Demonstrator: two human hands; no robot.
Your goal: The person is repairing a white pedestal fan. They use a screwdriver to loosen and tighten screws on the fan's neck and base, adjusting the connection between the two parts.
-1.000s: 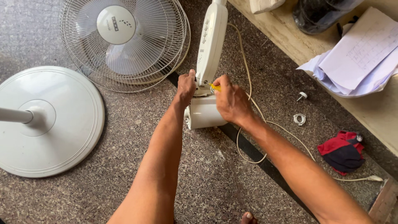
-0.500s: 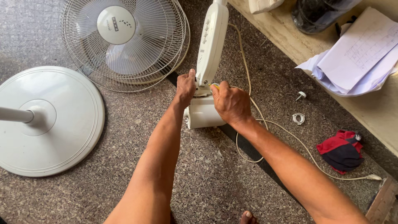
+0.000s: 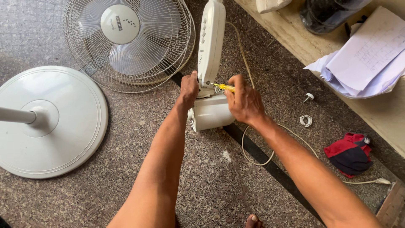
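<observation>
**A:** Looking at your setup: your right hand (image 3: 244, 101) has the yellow-handled screwdriver (image 3: 222, 87) pinched tight, fingers curled shut around the handle, tip aimed into the joint where the white control column (image 3: 211, 42) meets the motor housing (image 3: 211, 112). Your left hand (image 3: 189, 88) is wrapped on the left side of that same joint, fingers closed against the plastic, thumb on top. The fan body itself lies flat on the speckled floor (image 3: 105, 198), right between your forearms.

**B:** Yeah, and I'd say the slip risk is the big one. The driver sits nearly level and points straight toward your left hand. If the tip jumps out of the screw, it could go into your thumb, since that hand is touching the housing just beside the tip.

**A:** Also, the housing is round and only rests on the floor. Press sideways too hard and I reckon it rolls, and then you chew up the screw head.

**B:** Small parts too. There's a white cap (image 3: 308, 97) and a white ring (image 3: 305, 121) loose on the floor to your right, near the red and dark cloth (image 3: 348, 152). Easy to kick or lose. The cord (image 3: 253, 139) loops just under your right wrist, so a snag could tug the fan mid-turn.

**A:** Grille (image 3: 126, 42) and round base (image 3: 55, 122) are well off to the left, no worry there.
</observation>
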